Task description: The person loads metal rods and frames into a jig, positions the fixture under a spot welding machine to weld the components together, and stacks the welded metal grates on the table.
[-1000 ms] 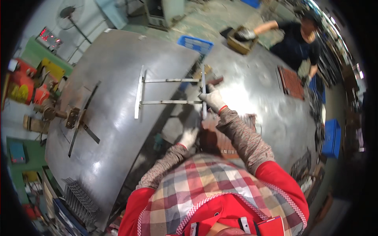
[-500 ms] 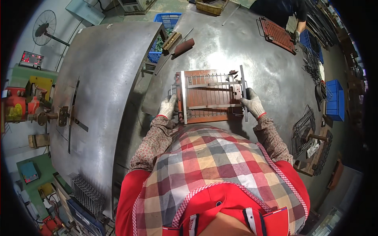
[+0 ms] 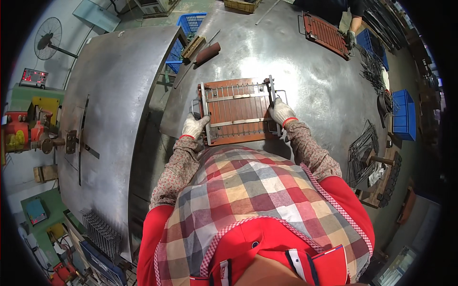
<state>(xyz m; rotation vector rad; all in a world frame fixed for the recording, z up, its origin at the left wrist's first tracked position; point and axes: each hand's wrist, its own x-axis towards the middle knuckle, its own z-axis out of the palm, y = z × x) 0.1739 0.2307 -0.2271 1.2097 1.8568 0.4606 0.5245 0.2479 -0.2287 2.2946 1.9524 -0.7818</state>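
Note:
In front of me on the metal table lies a reddish-brown jig board (image 3: 240, 106) with a row of thin metal rods across it and two flat crosspieces over them. A flat metal bar (image 3: 205, 107) runs along its left end, and another flat bar (image 3: 271, 90) along its right end. My left hand (image 3: 194, 126), gloved in white, is closed at the left end with its thumb on the bar. My right hand (image 3: 282, 112), gloved too, is closed around the right bar, beside a wire handle. Its fingertips are partly hidden.
Beyond the jig lie a red-brown roller-like piece (image 3: 207, 53) and a thin rod. At far right, a co-worker's gloved hand (image 3: 351, 39) holds a similar jig (image 3: 326, 35). Bent wire frames (image 3: 363, 155) and a blue bin (image 3: 403, 115) are at right. Another metal table (image 3: 112, 105) stands left.
My right hand has brought the right bar leftward onto the jig's end, where it stood off to the side before. My left thumb now lies on the left bar. The whole view has shifted slightly.

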